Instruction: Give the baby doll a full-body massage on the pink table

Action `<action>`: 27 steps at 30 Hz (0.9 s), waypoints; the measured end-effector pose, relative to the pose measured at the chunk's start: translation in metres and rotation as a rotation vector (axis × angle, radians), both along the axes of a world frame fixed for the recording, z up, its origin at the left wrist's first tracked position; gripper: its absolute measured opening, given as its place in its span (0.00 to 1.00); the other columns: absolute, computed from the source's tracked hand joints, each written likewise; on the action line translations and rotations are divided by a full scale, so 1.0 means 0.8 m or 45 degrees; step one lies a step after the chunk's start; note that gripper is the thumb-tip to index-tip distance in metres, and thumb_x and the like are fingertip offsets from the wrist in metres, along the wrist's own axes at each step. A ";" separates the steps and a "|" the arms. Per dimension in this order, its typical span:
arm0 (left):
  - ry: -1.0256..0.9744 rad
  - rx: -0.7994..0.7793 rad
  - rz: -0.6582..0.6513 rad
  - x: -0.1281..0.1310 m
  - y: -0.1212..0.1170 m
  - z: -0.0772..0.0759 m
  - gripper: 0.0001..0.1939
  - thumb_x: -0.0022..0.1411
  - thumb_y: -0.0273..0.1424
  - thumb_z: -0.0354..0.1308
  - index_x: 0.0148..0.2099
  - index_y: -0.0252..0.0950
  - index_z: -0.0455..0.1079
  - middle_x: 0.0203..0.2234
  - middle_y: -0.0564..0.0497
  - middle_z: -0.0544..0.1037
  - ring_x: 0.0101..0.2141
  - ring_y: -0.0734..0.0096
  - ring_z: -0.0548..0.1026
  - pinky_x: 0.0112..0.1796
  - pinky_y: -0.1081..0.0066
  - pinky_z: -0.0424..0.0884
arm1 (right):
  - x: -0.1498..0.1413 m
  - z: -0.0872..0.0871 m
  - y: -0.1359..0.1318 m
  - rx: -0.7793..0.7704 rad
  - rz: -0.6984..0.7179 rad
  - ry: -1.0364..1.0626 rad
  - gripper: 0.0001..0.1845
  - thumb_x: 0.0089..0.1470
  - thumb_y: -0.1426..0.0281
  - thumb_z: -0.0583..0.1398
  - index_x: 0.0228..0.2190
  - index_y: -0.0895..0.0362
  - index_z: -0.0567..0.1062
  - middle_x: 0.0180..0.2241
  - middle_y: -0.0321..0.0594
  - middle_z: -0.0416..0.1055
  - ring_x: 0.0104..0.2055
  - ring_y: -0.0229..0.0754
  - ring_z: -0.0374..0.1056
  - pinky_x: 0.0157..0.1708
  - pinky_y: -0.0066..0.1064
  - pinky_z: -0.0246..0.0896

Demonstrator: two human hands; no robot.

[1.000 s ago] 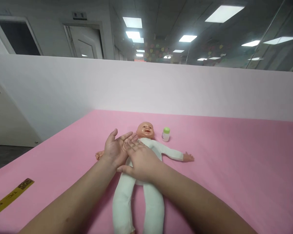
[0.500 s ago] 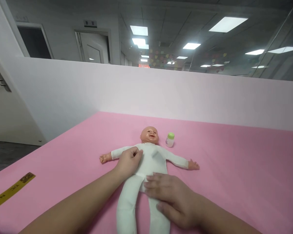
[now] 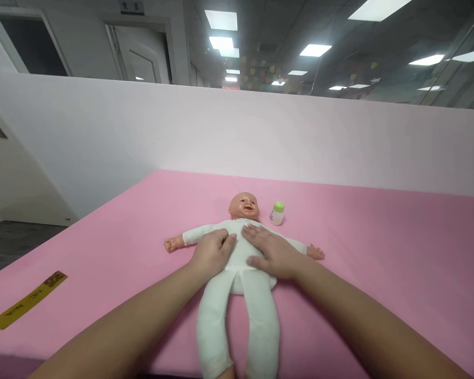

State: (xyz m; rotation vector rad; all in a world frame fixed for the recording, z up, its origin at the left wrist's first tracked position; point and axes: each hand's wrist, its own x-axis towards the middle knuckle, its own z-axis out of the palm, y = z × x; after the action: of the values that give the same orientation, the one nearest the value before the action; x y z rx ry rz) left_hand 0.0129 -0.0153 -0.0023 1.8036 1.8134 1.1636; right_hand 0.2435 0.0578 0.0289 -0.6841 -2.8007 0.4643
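Doll (image 3: 240,273) is laid face up on the pink worktop (image 3: 379,263), roughly midway between the left and right edges, head toward the far edge and legs running to the near edge. It is dressed in a white one-piece suit; both arms are stretched out sideways, and the bare head is turned up.

Left hand (image 3: 212,251) is placed palm down on the doll's chest, on the side of the arm that points to the worktop's left edge; fingers (image 3: 223,239) are loosely curled, tips resting on the cloth. Right hand (image 3: 272,251) is laid flat on the other side of the chest, fingers spread and extended toward the doll's neck. The two hands are set just beside each other, a narrow strip of white cloth seen between them. Nothing is pinched or gripped by either hand.

Small bottle (image 3: 277,212) with a green cap is stood upright just beside the doll's head, toward the far edge. Yellow tape strip (image 3: 23,306) with dark print is seen lying near the worktop's near left corner. A pale partition wall (image 3: 260,137) is raised along the far edge.
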 end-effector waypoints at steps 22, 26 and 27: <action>-0.552 -0.162 -0.832 0.009 -0.068 0.048 0.23 0.57 0.27 0.66 0.55 0.44 0.80 0.55 0.44 0.79 0.64 0.46 0.69 0.71 0.46 0.40 | 0.016 -0.015 0.027 -0.081 -0.373 0.106 0.32 0.68 0.51 0.54 0.69 0.46 0.63 0.67 0.40 0.65 0.65 0.55 0.66 0.58 0.45 0.65; -0.258 -0.071 -0.853 0.005 -0.033 0.035 0.25 0.66 0.34 0.61 0.65 0.47 0.72 0.65 0.48 0.69 0.70 0.50 0.60 0.71 0.43 0.37 | 0.017 -0.009 0.021 -0.118 -0.354 0.118 0.33 0.68 0.52 0.55 0.69 0.47 0.63 0.63 0.41 0.70 0.62 0.55 0.69 0.57 0.44 0.65; -0.160 -0.066 -0.844 0.004 -0.022 0.031 0.26 0.68 0.37 0.60 0.67 0.47 0.70 0.67 0.49 0.66 0.71 0.51 0.58 0.71 0.43 0.37 | 0.017 -0.008 0.020 -0.131 -0.350 0.116 0.33 0.67 0.52 0.55 0.69 0.47 0.63 0.62 0.41 0.71 0.61 0.56 0.70 0.57 0.45 0.65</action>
State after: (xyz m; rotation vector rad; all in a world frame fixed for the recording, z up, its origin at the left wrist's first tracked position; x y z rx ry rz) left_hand 0.0158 -0.0329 0.0228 2.0130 1.0253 0.9211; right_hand 0.2570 0.0740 0.0222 -1.0247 -2.5596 0.5721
